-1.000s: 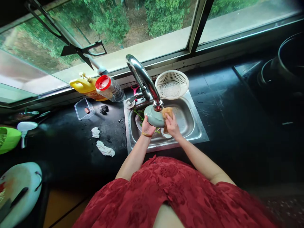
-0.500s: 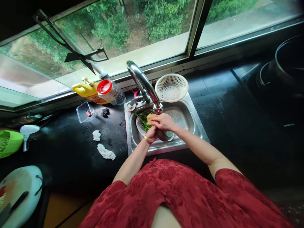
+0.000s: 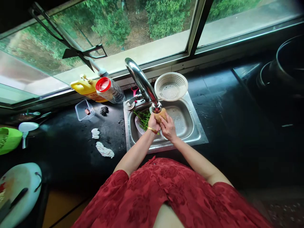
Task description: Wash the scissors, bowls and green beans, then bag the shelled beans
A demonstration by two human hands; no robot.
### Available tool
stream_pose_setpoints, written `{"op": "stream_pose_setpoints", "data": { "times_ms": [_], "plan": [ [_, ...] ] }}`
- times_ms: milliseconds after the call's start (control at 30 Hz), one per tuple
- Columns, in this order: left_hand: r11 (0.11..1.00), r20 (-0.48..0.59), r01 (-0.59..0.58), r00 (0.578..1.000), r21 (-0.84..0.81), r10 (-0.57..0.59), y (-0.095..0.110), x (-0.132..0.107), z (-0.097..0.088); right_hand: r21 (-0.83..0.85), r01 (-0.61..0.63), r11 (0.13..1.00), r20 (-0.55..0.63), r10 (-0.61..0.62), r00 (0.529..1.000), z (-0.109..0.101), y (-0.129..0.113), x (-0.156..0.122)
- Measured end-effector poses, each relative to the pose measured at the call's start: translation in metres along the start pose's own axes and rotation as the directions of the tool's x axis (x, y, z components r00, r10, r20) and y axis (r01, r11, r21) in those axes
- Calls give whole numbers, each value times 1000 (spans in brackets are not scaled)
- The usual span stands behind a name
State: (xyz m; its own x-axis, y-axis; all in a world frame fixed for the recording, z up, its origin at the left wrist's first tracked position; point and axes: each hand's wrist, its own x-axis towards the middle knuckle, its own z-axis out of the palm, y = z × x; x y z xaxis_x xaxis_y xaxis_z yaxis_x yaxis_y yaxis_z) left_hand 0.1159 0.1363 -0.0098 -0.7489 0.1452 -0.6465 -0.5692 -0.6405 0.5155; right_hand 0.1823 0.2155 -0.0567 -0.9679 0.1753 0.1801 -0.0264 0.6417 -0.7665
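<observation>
Over the steel sink [image 3: 190, 129], both my hands hold a tan sponge [image 3: 160, 114] right under the chrome tap's spout [image 3: 156, 108]. My left hand [image 3: 153, 123], with a gold bangle at the wrist, grips the sponge from the left. My right hand [image 3: 168, 127] closes on it from the right and below. Green stems [image 3: 143, 118] lie on a plate [image 3: 137, 123] at the sink's left side. A dish below my hands is mostly hidden.
A white plastic colander [image 3: 171, 86] sits at the sink's back rim. On the black counter lie a yellow jug [image 3: 85, 88], a red-capped bottle [image 3: 109, 89], a clear box [image 3: 83, 109], a scouring pad [image 3: 104, 110] and crumpled tissues [image 3: 104, 150]. A dark pot [image 3: 288, 63] stands far right.
The grey bowl my left hand held a second ago is gone from it. Both hands have come together on the sponge and risen under the spout.
</observation>
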Motion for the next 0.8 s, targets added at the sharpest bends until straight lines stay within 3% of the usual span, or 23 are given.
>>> {"op": "stream_pose_setpoints", "data": {
  "times_ms": [67,133,200,267,333,433,500,567,633,700,733,800],
  "plan": [
    [997,24,-70,997,41,69,-16,-3,-3,-81,51,995,97,-43,994,-7,-20,28],
    [992,31,-98,995,79,96,-28,-6,-9,-126,-3,992,188,27,982,-17,-33,60],
    [994,31,-72,997,86,69,-31,-8,-16,-161,-20,987,249,60,967,-23,-41,75],
    [998,31,-41,999,50,40,-24,-6,-20,-163,66,984,229,-27,973,-19,-47,64],
    [1000,7,-16,1000,10,16,-9,-4,-24,-137,169,976,155,-147,977,-8,-47,31],
    [1000,-19,-9,1000,-7,9,17,-4,-32,-48,137,989,49,-135,990,8,-23,-18],
    [999,24,-44,999,-6,44,29,-11,-42,77,-25,997,-42,28,999,12,6,-29],
    [998,60,-54,997,15,53,35,-21,-51,248,-257,934,-45,276,960,9,38,-17],
    [996,86,15,996,83,-22,38,-32,-60,419,-418,806,119,407,906,0,65,10],
    [977,135,100,983,187,-126,38,-39,-64,475,-499,725,318,387,865,-12,79,40],
    [962,165,128,971,243,-171,38,-40,-64,469,-498,729,354,361,863,-18,80,53],
    [930,221,146,948,337,-229,37,-38,-62,420,-400,814,319,281,905,-27,69,72]
  ]
}}
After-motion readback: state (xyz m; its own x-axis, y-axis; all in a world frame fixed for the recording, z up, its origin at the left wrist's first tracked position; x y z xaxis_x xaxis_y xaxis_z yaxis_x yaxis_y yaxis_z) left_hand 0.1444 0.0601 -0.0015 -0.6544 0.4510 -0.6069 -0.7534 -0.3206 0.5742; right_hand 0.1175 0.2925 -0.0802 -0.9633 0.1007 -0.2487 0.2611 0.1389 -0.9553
